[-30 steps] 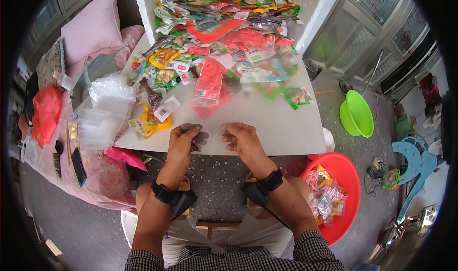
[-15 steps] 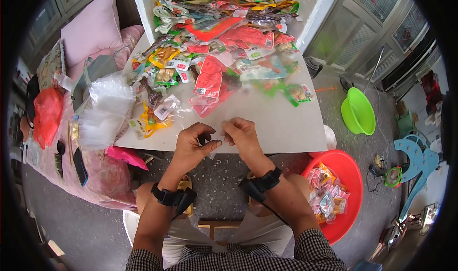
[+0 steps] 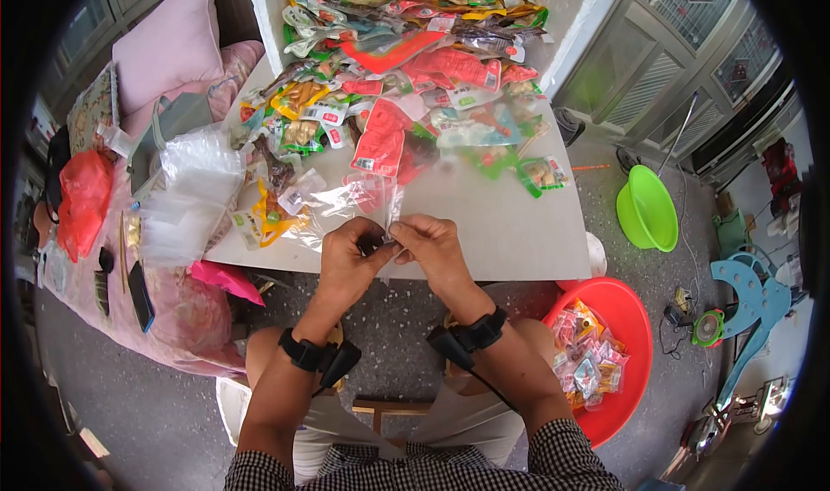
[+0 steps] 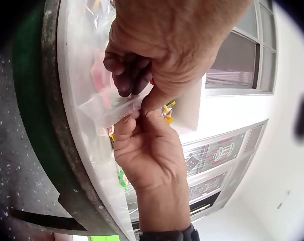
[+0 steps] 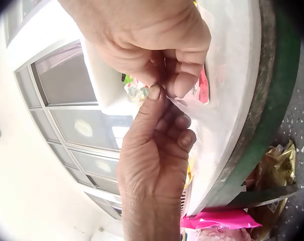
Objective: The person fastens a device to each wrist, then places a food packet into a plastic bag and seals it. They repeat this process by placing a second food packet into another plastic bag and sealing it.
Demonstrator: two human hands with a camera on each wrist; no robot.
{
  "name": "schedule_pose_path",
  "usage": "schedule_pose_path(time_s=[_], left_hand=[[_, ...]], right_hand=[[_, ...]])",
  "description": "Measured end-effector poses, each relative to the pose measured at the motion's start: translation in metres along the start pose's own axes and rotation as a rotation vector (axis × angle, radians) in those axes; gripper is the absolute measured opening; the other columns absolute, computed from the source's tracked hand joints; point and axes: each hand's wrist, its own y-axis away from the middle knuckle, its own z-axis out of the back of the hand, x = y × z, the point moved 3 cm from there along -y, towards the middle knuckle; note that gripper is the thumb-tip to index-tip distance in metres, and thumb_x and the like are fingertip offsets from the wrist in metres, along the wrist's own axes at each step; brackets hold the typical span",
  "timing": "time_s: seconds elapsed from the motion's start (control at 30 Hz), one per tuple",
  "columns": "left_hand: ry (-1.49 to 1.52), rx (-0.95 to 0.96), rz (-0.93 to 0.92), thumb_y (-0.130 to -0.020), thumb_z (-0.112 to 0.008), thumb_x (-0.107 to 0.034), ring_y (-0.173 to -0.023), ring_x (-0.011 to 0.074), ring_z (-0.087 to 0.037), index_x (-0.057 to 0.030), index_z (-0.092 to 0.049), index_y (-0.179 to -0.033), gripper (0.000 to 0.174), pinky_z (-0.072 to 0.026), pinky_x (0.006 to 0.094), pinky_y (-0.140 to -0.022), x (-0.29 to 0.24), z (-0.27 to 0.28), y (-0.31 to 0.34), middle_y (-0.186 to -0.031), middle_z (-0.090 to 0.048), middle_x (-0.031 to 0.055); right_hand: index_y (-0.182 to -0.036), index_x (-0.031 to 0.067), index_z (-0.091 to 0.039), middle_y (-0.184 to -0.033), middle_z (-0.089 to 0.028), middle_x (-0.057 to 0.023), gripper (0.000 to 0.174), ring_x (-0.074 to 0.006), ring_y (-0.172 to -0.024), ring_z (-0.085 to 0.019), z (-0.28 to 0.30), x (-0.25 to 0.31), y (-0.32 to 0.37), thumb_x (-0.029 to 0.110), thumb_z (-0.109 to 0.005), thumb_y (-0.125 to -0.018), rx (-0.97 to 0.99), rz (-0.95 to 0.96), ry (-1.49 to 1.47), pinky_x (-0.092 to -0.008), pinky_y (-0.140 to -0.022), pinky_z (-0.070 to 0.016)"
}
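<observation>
Both hands meet at the near edge of the white table (image 3: 510, 223). My left hand (image 3: 373, 247) and right hand (image 3: 405, 236) pinch the edge of a clear plastic bag (image 3: 341, 201), which lies spread over the table toward the snack pile. In the left wrist view the left hand (image 4: 137, 88) pinches the clear bag (image 4: 104, 108) from above, and the right hand (image 4: 134, 120) meets it from below. The right wrist view has the right hand (image 5: 172, 83) on top, thumb to fingers with the left hand (image 5: 159, 113), and the film of the bag (image 5: 194, 103) between them.
A big pile of coloured snack packets (image 3: 406, 67) covers the far table. A stack of clear bags (image 3: 186, 197) lies at the table's left. A red basin (image 3: 627, 305) with packets sits on the floor at the right, with a green basin (image 3: 647, 206) beyond it. A pink packet (image 3: 226, 282) hangs at the left edge.
The hands, apart at the table edge a second ago, have come together. The clear bag now shows spread out above them on the table.
</observation>
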Motion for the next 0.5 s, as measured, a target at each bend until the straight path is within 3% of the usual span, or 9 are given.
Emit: schedule_pose_path(time_s=[0.3, 0.5], left_hand=[[0.026, 0.059, -0.09, -0.073, -0.069, 0.004, -0.068, 0.0079, -0.058, 0.0052, -0.06, -0.087, 0.017, -0.048, 0.0227, -0.062, -0.003, -0.008, 0.001, -0.072, -0.064, 0.0052], [0.256, 0.084, -0.056, -0.083, -0.064, -0.005, -0.063, 0.0056, -0.054, 0.0027, -0.065, -0.087, 0.009, -0.0426, 0.0213, -0.059, 0.008, -0.004, -0.001, -0.075, -0.065, 0.0016]], right_hand=[[-0.079, 0.0002, -0.063, -0.063, -0.057, -0.0006, 0.011, -0.0049, -0.054, -0.049, 0.0, -0.005, -0.001, 0.01, -0.068, -0.08, 0.031, 0.04, 0.005, -0.0193, -0.048, -0.0393], [-0.076, 0.0014, -0.063, -0.063, -0.058, -0.0011, 0.013, -0.0052, -0.053, -0.048, 0.001, -0.002, -0.003, 0.012, -0.069, -0.081, 0.05, 0.028, -0.035, -0.0188, -0.048, -0.0381]])
